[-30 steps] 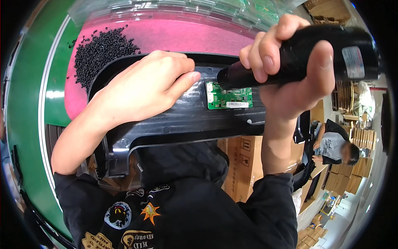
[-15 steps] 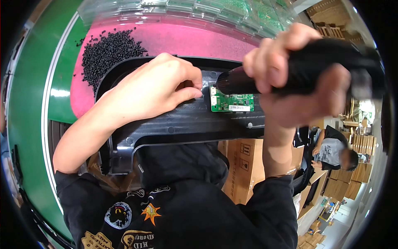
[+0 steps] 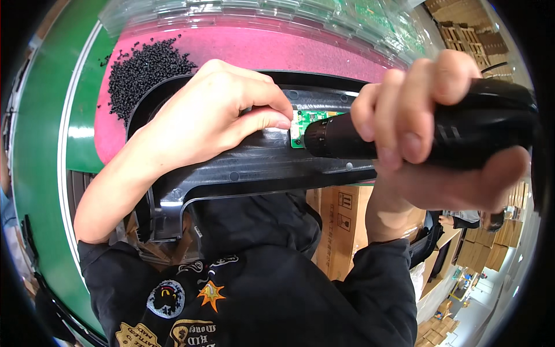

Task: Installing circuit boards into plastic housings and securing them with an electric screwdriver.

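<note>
A black plastic housing [image 3: 248, 176], shaped like a shallow tray, lies across in front of me. Inside it sits a green circuit board [image 3: 296, 142], largely covered by the tool above it. My right hand [image 3: 428, 127] is wrapped round a black power screwdriver [image 3: 347, 137], held nearly level in the picture, its nose over the board's near left part. The tool's tip is hidden. At the board's left edge, beside its white connectors, my left hand [image 3: 225, 110] has thumb and forefinger pinched together. Whatever lies between those fingertips is too small to make out.
A heap of small black screws [image 3: 141, 78] lies on the pink mat [image 3: 243, 49] at the far left. Clear plastic trays [image 3: 277, 17] with green boards line the far side. A cardboard box [image 3: 341, 225] stands below the housing's right part. Another person's arm [image 3: 462, 222] shows at right.
The screwdriver's nose has shifted nearer to me, from the board's far left part to its near left part. My left fingertips have moved right, up to the board's edge.
</note>
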The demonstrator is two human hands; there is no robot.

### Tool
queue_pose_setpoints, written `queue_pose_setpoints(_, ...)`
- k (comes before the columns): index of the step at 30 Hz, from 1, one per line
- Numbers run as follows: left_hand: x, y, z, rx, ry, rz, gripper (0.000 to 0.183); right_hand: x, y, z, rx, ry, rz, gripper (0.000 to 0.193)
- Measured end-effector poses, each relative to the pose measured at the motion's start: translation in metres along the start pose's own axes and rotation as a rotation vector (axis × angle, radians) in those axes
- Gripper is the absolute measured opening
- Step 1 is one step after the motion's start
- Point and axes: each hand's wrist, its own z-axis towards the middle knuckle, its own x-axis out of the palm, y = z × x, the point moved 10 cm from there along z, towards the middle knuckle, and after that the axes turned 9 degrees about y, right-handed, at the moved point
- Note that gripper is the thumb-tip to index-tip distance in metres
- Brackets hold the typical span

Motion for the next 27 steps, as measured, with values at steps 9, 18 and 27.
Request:
queue_pose_setpoints(9,-0.001,0.017,-0.001,-0.212,-0.008,-0.033,0.019,-0.001,-0.021,0.000,0.245,0.045,-0.237,0.070)
queue_pose_setpoints(18,-0.002,0.022,-0.002,-0.297,0.046,0.030,0.028,-0.002,-0.023,-0.013,0.151,-0.158,-0.062,0.072)
queue_pose_setpoints(27,-0.004,0.023,-0.006,-0.219,-0.012,0.028,0.013,0.019,-0.025,-0.002,-0.010,0.165,0.060,0.066)
